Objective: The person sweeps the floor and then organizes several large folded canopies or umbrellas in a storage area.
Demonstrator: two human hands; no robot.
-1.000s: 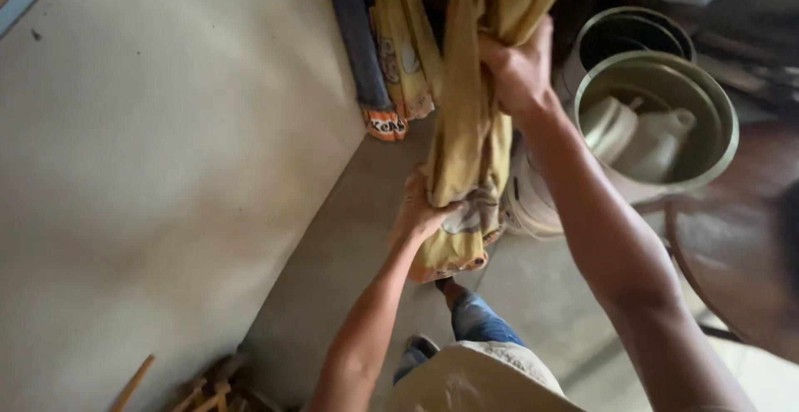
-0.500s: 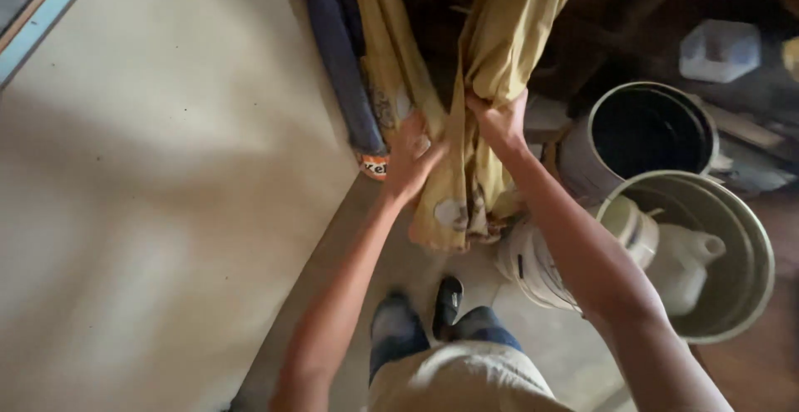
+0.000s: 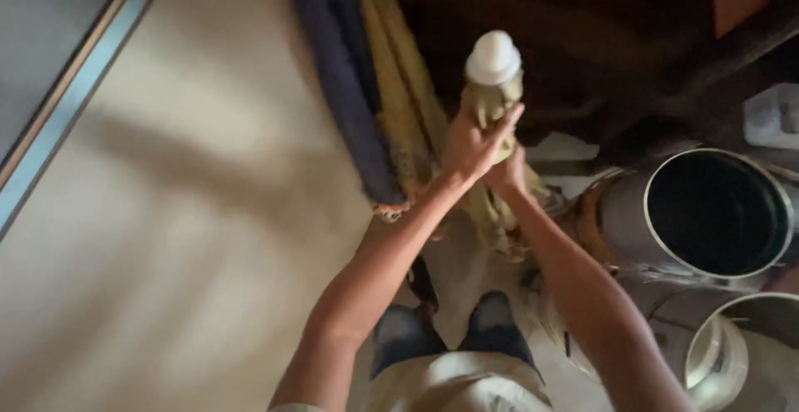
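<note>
- one pale wall (image 3: 166,237) fills the left half of the view, with one blue-edged frame (image 3: 75,96) crossing its upper left corner.
- two round metal drums stand at the right: one open dark drum (image 3: 707,212), and one second drum (image 3: 749,354) just below it, cut by the frame edge.
- two long cloths hang side by side at top centre: one dark blue cloth (image 3: 341,87) and, just right of it, one yellow patterned cloth (image 3: 399,112).
- one yellow bundle of cloth (image 3: 491,104) is held up at centre; one rounded white cap-like top (image 3: 493,56) shows above it, and what lies beneath is hidden.
- two hands meet on that bundle: the left hand (image 3: 470,141) is wrapped around its side, fingers closed on it; the right hand (image 3: 509,171) sits just below and behind, touching it, its grip mostly hidden, so i cannot tell.
</note>
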